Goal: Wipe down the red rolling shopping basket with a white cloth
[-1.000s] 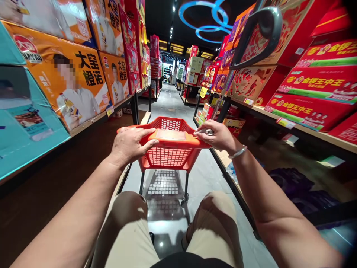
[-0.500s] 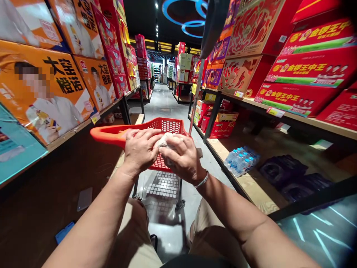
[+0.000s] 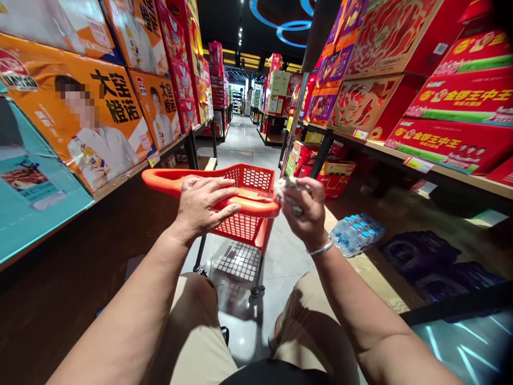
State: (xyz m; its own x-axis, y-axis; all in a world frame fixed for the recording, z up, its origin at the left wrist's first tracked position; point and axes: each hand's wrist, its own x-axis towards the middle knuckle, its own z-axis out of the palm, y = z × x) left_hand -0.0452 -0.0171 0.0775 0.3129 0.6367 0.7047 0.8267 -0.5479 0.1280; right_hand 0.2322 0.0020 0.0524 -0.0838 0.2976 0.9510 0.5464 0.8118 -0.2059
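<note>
A small orange-red shopping cart [image 3: 250, 227] with a perforated basket stands right in front of me. My left hand [image 3: 204, 203] lies over its thick handle rim, the fingers across the top and the thumb along the near side. At the right corner of that rim, my right hand [image 3: 306, 206] has its fingers closed round a crumpled whitish cloth [image 3: 285, 192]. Part of the cloth is hidden by the fingers. A metal bangle [image 3: 320, 247] circles my right wrist. Below the basket shows a lower grid rack [image 3: 238, 262].
Orange drink cartons [image 3: 100, 115] are stacked on the left shelf. On the right shelf are red boxes [image 3: 449, 136], with a pack of water bottles [image 3: 356, 234] on the low board. A metal pole [image 3: 295, 123] rises beyond the cart; a tiled aisle [image 3: 240, 144] runs ahead.
My right hand has moved right with the cloth, away from my left hand, to the handle's right corner. My left hand stays on the handle. The view has shifted leftward slightly.
</note>
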